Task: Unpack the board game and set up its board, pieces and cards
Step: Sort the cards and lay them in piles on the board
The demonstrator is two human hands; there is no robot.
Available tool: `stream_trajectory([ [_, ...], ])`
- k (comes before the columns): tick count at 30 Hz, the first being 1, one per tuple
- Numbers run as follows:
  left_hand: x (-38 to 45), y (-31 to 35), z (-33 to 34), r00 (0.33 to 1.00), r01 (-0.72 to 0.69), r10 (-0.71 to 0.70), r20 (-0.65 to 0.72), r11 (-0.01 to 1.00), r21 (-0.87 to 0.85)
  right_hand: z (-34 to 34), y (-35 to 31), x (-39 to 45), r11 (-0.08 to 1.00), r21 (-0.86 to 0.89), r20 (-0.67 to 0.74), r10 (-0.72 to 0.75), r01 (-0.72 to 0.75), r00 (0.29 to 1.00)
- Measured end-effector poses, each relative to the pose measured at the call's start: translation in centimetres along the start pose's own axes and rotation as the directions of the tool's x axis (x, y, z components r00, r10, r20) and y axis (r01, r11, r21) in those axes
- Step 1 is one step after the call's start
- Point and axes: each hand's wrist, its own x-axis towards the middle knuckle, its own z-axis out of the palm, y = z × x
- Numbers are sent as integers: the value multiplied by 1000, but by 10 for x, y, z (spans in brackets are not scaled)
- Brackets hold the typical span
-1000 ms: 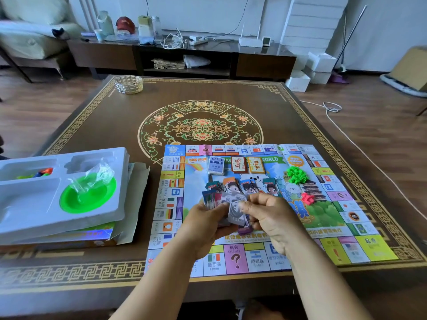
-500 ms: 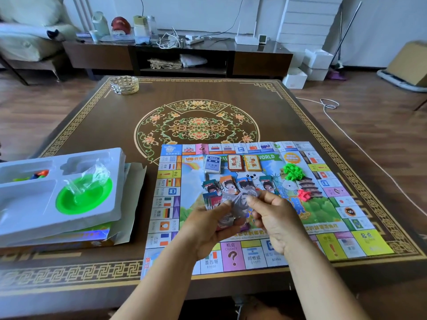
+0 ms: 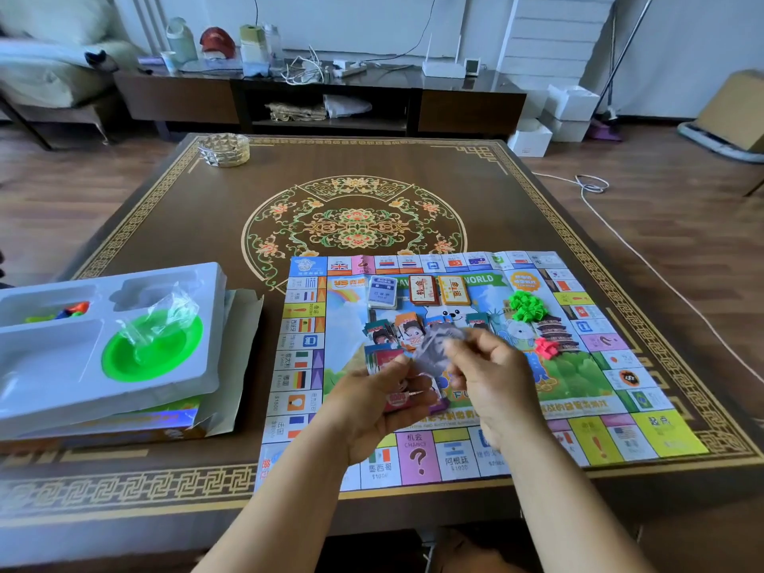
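The paper game board lies unfolded on the near right of the table. On it sit a blue card deck, two red and yellow card decks, several small stacks of play money, green houses and pink pieces. My left hand holds a stack of play money above the board. My right hand pinches a single blurred grey note lifted off that stack.
A white plastic tray rests on the game box at the left, holding a green bowl with a clear bag and some coloured pawns. A woven dish stands at the table's far left corner. A white cable runs along the floor on the right.
My right hand has drawn one grey note up and away from the stack in my left hand. The view shifted slightly.
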Motion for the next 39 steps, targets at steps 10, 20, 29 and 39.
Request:
stream_trajectory([
  [10,4,15,1,998,19,-9,58,985,-172,5,21,0,573,-395,305,-656,718,691],
  [20,8,7,-3,988,-87,82,-133,996,-32,7,13,-2,999,-42,183,-11,19,983],
  [29,7,2,-6,998,-62,61,-13,997,-38,11,13,2,962,81,160,247,-262,956],
  [39,9,2,-2,996,-51,52,-73,999,12,9,13,-2,949,115,91,285,-294,954],
])
